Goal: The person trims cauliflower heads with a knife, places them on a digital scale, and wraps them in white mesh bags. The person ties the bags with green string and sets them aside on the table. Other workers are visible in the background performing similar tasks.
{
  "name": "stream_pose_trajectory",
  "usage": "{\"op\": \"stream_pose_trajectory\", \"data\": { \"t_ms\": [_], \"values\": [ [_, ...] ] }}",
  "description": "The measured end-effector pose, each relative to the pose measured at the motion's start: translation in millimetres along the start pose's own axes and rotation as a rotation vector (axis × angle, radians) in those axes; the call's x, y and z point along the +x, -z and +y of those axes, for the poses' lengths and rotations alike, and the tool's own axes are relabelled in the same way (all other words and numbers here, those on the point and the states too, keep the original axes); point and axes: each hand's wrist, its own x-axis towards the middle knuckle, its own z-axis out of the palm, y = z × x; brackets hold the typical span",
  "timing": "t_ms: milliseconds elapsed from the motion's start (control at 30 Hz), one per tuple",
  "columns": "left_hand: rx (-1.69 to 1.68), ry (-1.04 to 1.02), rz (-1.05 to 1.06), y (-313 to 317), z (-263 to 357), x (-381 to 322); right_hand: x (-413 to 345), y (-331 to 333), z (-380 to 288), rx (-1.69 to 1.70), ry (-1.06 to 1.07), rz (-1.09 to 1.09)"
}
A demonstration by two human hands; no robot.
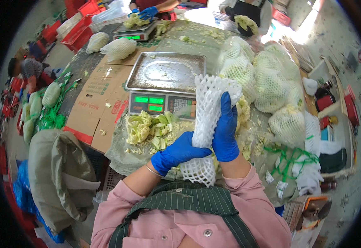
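Observation:
A white foam net sleeve [204,114] stands tall between my two blue-gloved hands, its upper end flared and its lower mesh hanging by my apron. My left hand [180,152] grips it below the middle, thumb across the front. Along its right side lies my right hand [225,133], fingers pointing up and holding the mesh; the thumb is hidden. Just beyond is a digital scale [165,73] with a bare metal pan and green displays. A trimmed cauliflower piece [138,127] and cut leaves [161,124] lie on the cloth left of my hands. Part of another cauliflower [243,111] shows behind my right hand.
Clear bags of net-wrapped cauliflower [275,80] stand at right, near green ties [292,159]. Flattened cardboard [90,96] covers the table's left. Two wrapped heads [120,49] lie by a second scale [134,32], where another person's gloved hands [147,13] hold cauliflower. A stuffed sack [59,176] stands lower left.

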Motion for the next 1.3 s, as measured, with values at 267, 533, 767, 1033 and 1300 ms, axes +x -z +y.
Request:
{"op": "stream_pose_trajectory", "data": {
  "t_ms": [267,533,767,1033,1300],
  "values": [
    [-0.497,0.187,-0.241,19,-28,-30,9,41,-11,-0.033,0.103,-0.120],
    [-0.219,0.003,-0.455,45,-56,-56,-7,66,-15,-0.122,0.074,0.373],
    [-0.519,0.311,-0.267,53,-30,-87,-2,37,-12,0.051,-0.005,0.188],
    [-0.577,0.306,-0.230,-1,-19,-62,-68,30,30,-0.047,-0.489,-0.463],
    [-0.668,0.337,-0.259,-39,-34,-87,-30,57,-74,0.514,-0.336,-0.668]
  ]
}}
